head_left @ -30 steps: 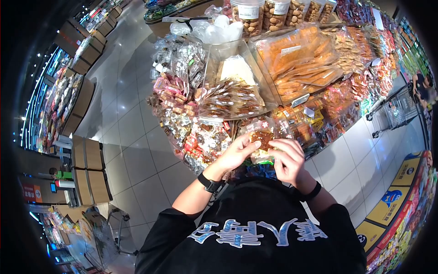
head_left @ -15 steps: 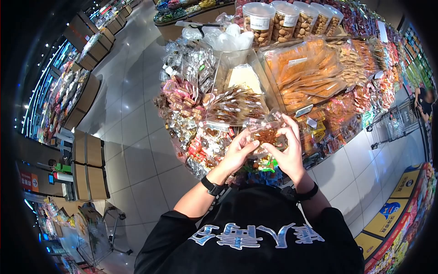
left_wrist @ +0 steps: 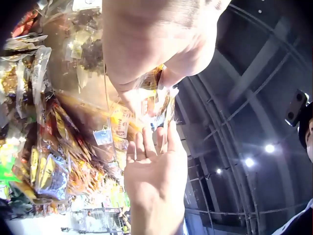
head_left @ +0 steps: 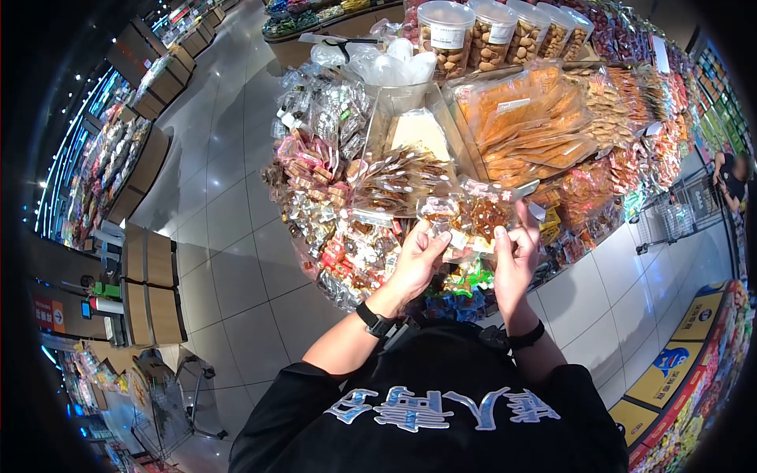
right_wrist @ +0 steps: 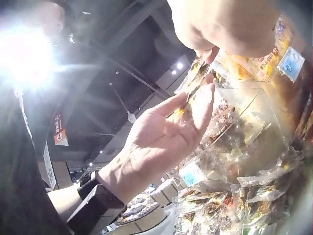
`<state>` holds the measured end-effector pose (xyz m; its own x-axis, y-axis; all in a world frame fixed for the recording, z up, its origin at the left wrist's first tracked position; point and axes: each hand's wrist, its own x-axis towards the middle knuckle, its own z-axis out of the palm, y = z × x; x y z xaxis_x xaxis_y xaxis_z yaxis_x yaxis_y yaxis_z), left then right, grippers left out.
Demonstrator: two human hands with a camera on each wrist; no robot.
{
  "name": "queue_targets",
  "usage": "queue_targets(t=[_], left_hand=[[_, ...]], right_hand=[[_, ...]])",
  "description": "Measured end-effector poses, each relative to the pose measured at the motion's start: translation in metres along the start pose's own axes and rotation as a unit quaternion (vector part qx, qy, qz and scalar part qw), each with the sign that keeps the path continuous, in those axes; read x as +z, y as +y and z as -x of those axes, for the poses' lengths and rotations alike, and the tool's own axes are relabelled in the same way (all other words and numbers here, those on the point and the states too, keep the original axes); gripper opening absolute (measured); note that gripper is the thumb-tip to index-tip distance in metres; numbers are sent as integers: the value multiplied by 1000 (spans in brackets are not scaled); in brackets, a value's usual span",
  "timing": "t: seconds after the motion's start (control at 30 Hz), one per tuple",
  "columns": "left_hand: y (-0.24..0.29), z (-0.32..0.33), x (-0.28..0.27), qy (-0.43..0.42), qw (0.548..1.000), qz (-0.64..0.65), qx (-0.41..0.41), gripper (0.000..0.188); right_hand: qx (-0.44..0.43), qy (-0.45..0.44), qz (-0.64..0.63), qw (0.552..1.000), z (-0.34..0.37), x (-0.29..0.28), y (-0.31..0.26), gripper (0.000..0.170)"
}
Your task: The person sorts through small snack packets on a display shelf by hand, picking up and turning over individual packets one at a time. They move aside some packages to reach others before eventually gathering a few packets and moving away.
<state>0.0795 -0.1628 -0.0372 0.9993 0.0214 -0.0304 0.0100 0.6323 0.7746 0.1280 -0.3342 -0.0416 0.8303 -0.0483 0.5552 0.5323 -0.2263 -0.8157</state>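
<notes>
In the head view, clear snack packets (head_left: 482, 214) with brown, nutty-looking pieces are held up in front of the chest, side by side and partly overlapping. My left hand (head_left: 419, 256) pinches their left side, its thumb on the near face. At the opposite side my right hand (head_left: 516, 254) grips an edge between thumb and fingers. The left wrist view has the left hand (left_wrist: 161, 41) large at the top and the right hand (left_wrist: 155, 171) below, with bright glare over the packet. Seen from the right wrist, the packet (right_wrist: 196, 73) stands edge-on between both hands.
Beneath the hands lies a display heaped with wrapped sweets (head_left: 347, 244). Behind it are a clear bin of brown packets (head_left: 406, 177), bagged orange snacks (head_left: 524, 118) and nut tubs (head_left: 446, 39). A shopping cart (head_left: 670, 213) and a person (head_left: 733, 181) are at right.
The packets have been lifted away from the display and spread wider. My right hand has moved right, from fingers over the packet to a pinch at its edge.
</notes>
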Motion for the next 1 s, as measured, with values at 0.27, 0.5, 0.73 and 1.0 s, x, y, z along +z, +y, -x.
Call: queue_targets(t=[0.27, 0.5, 0.73, 1.0], left_hand=[[-2, -7, -6, -3, 1000, -11, 22, 44], [14, -16, -26, 2, 989, -136, 53, 42], [37, -22, -37, -70, 942, -326, 42, 40], [39, -7, -46, -16, 994, -106, -22, 38]], right_hand=[[133, -41, -64, 988, 2, 16, 1, 33], [186, -106, -203, 955, -14, 23, 10, 40], [69, -249, -196, 946, -42, 9, 12, 50], [127, -113, -37, 985, -93, 4, 20, 30]])
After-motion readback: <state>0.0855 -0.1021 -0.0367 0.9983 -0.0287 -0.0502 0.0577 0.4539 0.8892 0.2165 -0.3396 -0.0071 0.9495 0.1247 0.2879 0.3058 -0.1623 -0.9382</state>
